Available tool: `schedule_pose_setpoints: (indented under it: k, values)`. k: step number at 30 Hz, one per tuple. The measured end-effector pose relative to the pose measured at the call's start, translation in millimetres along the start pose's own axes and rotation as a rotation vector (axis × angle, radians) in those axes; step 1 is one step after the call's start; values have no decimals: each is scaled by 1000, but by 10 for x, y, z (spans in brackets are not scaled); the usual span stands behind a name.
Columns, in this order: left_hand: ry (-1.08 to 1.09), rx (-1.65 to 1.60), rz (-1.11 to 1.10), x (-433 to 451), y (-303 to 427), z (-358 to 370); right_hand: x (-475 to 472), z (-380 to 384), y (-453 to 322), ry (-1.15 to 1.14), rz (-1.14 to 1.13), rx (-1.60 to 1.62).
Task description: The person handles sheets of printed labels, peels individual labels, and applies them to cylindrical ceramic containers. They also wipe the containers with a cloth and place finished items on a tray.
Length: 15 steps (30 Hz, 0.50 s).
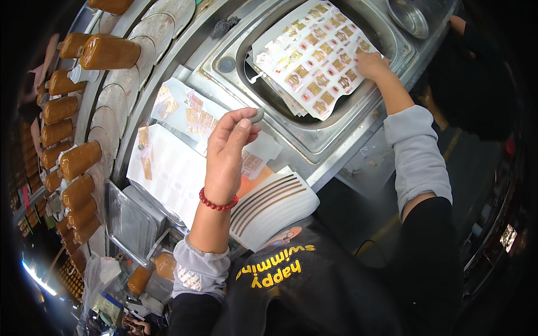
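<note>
My left hand (233,145), with a red bead bracelet at the wrist, pinches a small grey, rounded piece (256,116) between thumb and fingers; its material is unclear. My right hand (371,65) grips the right edge of a white decal sheet (319,54) printed with gold and red motifs. That sheet lies over a steel sink basin (357,98), with more sheets beneath its lower left side. Below my left hand are a sheet with red-gold square prints (201,115), a white sheet (168,168) bearing gold strips, and a sheet with long brown-gold bands (273,206).
Brown glazed bottle-shaped vessels (111,52) stand along a line of overlapping round plates (147,46) at the left. A clear plastic tray (132,222) leans near the lower left. A metal bowl (410,19) and dark scouring mesh (225,27) lie by the sink. Another person (470,80) is at the right.
</note>
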State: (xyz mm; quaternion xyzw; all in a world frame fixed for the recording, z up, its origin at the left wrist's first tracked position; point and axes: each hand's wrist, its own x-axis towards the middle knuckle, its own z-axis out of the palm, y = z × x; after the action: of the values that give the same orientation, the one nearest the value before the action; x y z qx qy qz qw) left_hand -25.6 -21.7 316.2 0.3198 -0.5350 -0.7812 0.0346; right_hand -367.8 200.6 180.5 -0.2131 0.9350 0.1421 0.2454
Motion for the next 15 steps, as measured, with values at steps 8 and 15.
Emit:
schedule_pose_setpoints:
  k: [8, 15]
  values:
    - [42, -499, -376, 503, -205, 572, 863, 111, 557, 170, -72, 67]
    - [258, -590, -521, 941, -609, 844, 1223, 245, 773, 92, -162, 328]
